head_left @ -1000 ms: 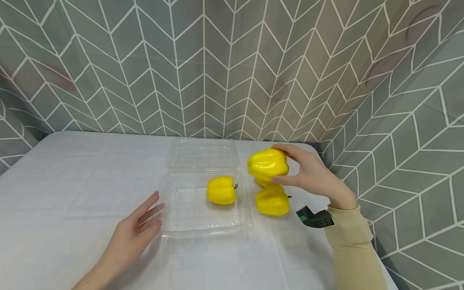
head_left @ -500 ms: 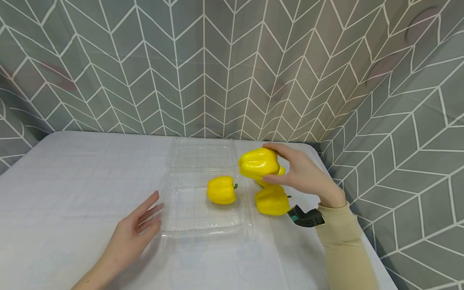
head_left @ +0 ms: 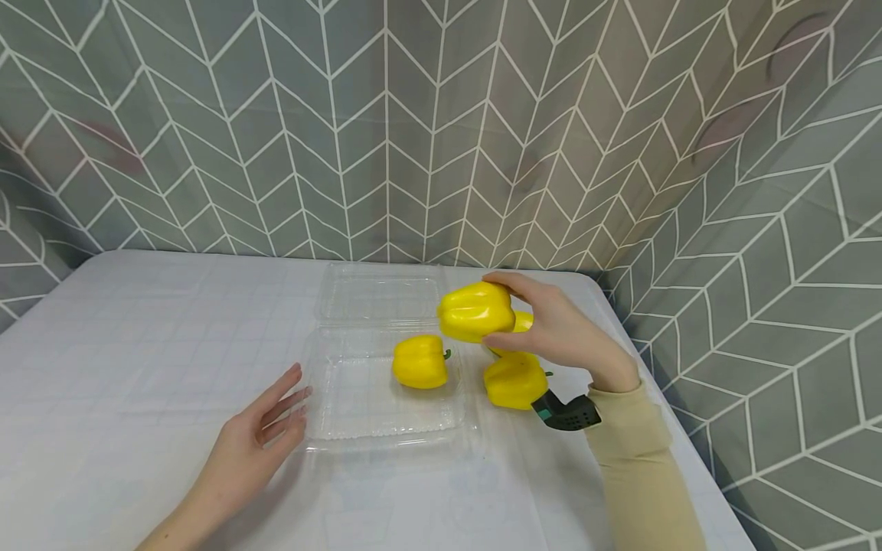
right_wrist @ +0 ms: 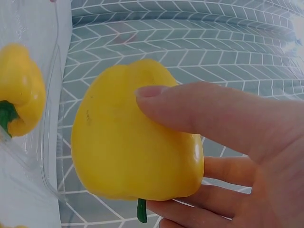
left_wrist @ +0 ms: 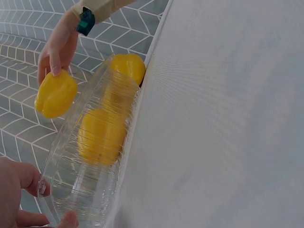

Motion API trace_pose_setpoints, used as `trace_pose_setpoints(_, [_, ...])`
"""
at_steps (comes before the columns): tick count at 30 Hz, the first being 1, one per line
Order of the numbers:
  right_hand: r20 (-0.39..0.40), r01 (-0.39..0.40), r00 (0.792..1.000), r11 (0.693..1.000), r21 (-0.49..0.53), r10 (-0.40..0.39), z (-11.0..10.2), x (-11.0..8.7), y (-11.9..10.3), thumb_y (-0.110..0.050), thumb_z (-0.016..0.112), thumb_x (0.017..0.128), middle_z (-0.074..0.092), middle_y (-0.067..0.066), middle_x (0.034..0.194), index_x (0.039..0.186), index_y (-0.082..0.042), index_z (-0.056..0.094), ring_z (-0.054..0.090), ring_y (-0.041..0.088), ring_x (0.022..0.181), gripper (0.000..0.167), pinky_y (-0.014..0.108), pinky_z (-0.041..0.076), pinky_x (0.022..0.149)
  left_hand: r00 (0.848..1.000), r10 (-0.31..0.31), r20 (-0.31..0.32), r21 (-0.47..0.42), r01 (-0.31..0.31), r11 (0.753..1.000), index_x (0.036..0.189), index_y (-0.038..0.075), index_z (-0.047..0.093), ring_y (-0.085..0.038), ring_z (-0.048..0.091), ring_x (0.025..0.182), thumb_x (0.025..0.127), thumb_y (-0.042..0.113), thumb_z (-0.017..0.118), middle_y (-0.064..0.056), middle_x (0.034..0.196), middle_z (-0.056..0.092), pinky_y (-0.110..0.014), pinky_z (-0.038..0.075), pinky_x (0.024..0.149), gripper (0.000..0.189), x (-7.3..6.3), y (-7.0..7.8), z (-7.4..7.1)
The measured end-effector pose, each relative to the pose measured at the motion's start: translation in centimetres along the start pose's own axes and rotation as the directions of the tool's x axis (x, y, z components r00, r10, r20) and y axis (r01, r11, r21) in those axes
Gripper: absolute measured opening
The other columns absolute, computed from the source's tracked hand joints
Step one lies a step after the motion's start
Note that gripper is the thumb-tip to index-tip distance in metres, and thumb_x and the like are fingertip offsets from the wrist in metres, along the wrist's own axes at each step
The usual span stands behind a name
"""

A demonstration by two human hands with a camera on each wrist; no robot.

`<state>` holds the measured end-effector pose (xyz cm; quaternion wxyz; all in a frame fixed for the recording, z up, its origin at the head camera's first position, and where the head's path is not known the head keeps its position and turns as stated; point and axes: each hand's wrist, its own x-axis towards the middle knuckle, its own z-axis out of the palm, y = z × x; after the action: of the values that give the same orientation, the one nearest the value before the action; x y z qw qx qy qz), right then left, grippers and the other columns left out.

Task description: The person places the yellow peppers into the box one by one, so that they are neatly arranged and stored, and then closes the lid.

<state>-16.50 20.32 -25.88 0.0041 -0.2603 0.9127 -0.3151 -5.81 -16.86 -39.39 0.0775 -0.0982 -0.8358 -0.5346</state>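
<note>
My right hand point(head_left: 561, 329) grips a yellow bell pepper point(head_left: 475, 312) between thumb and fingers, held above the table just right of the clear plastic container point(head_left: 358, 440). In the right wrist view its green stem points down and the thumb lies across its side. Another yellow bell pepper point(head_left: 419, 362) lies inside the container base, toward the right. My left hand point(head_left: 251, 436) is at the container's left edge, its fingers loosely extended, the fingertips right at the rim in the left wrist view.
On the table right of the container sits a yellow bell pepper point(head_left: 513, 380), with another pepper point(head_left: 524, 321) behind it, partly hidden by my right hand. The container's lid point(head_left: 386, 295) lies folded back toward the far edge. A patterned curtain point(head_left: 413, 138) hangs behind the table.
My right hand has moved left with the held pepper, toward the container, uncovering part of the pepper behind. The left hand has stayed in place.
</note>
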Motion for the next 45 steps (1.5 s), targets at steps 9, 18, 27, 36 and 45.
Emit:
trace_pose_setpoints(9, [0.011, 0.014, 1.000, 1.000, -0.013, -0.013, 0.4, 0.4, -0.5, -0.028, 0.084, 0.081, 0.054, -0.003, 0.143, 0.147, -0.015, 0.047, 0.049, 0.022, 0.133, 0.076, 0.051, 0.042, 0.115, 1.000, -0.013, 0.004, -0.003, 0.013, 1.000, 0.154, 0.015, 0.039, 0.009, 0.056, 0.120, 0.099, 0.008, 0.062, -0.008, 0.157, 0.041, -0.007, 0.051, 0.094, 0.060, -0.1, 0.0, 0.0])
trace_pose_setpoints(18, [0.019, 0.021, 1.000, 1.000, -0.002, -0.021, 0.9, 0.8, -1.0, -0.031, 0.084, 0.082, 0.053, -0.004, 0.144, 0.148, -0.017, 0.046, 0.049, 0.020, 0.132, 0.077, 0.048, 0.043, 0.115, 1.000, -0.001, 0.002, -0.008, 0.001, 1.000, 0.154, 0.015, 0.039, 0.009, 0.056, 0.120, 0.098, 0.007, 0.062, -0.010, 0.157, 0.041, -0.008, 0.051, 0.094, 0.061, -0.1, -0.1, 0.0])
trace_pose_setpoints(27, [0.035, 0.036, 0.999, 0.999, 0.012, -0.037, 1.8, 1.2, -1.6, -0.029, 0.084, 0.081, 0.055, -0.004, 0.140, 0.146, -0.015, 0.048, 0.051, 0.018, 0.128, 0.075, 0.044, 0.045, 0.113, 1.000, 0.009, 0.001, -0.005, -0.009, 1.000, 0.154, 0.014, 0.039, 0.008, 0.057, 0.119, 0.098, 0.007, 0.062, -0.011, 0.156, 0.042, -0.008, 0.051, 0.094, 0.061, -0.1, -0.2, 0.0])
trace_pose_setpoints(36, [0.043, 0.073, 0.996, 0.997, 0.001, -0.073, 2.5, 1.7, -2.1, -0.027, 0.083, 0.082, 0.056, -0.003, 0.141, 0.145, -0.011, 0.048, 0.051, 0.017, 0.130, 0.074, 0.041, 0.043, 0.116, 1.000, 0.006, -0.001, -0.008, -0.006, 1.000, 0.154, 0.015, 0.040, 0.008, 0.057, 0.120, 0.098, 0.008, 0.062, -0.010, 0.157, 0.041, -0.008, 0.052, 0.094, 0.060, -0.1, -0.1, 0.0])
trace_pose_setpoints(45, [0.040, 0.092, 0.995, 0.996, 0.021, -0.093, 3.2, 2.0, -2.7, -0.029, 0.085, 0.081, 0.058, -0.004, 0.138, 0.144, -0.012, 0.050, 0.052, 0.015, 0.125, 0.074, 0.039, 0.044, 0.114, 1.000, -0.002, -0.006, -0.002, 0.002, 1.000, 0.154, 0.017, 0.040, 0.008, 0.058, 0.119, 0.099, 0.008, 0.061, -0.010, 0.156, 0.043, -0.008, 0.052, 0.094, 0.060, -0.1, -0.1, 0.0])
